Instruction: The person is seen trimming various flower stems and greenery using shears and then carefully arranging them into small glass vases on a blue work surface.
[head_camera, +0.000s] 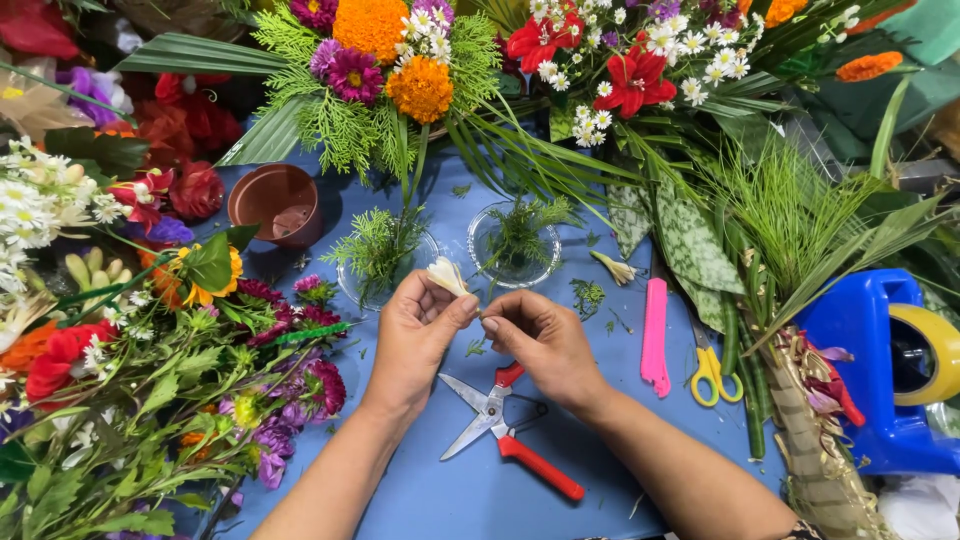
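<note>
My left hand (418, 335) pinches a small cream-white flower bud (447, 274) between thumb and fingers, above the blue table (440, 490). My right hand (545, 345) has its fingertips at the bud's stem end, touching my left thumb. Red-handled pruning snips (500, 425) lie open on the table just under both hands. Two clear glass bowls, one left (352, 283) and one right (478, 240), hold green sprigs just beyond the hands.
A brown plastic pot (277, 203) stands at the back left. A pink cutter (655, 335) and yellow-handled scissors (712, 370) lie to the right, beside a blue tape dispenser (870, 400). Flower arrangements (420, 60) and loose blooms (120, 380) crowd the back and left.
</note>
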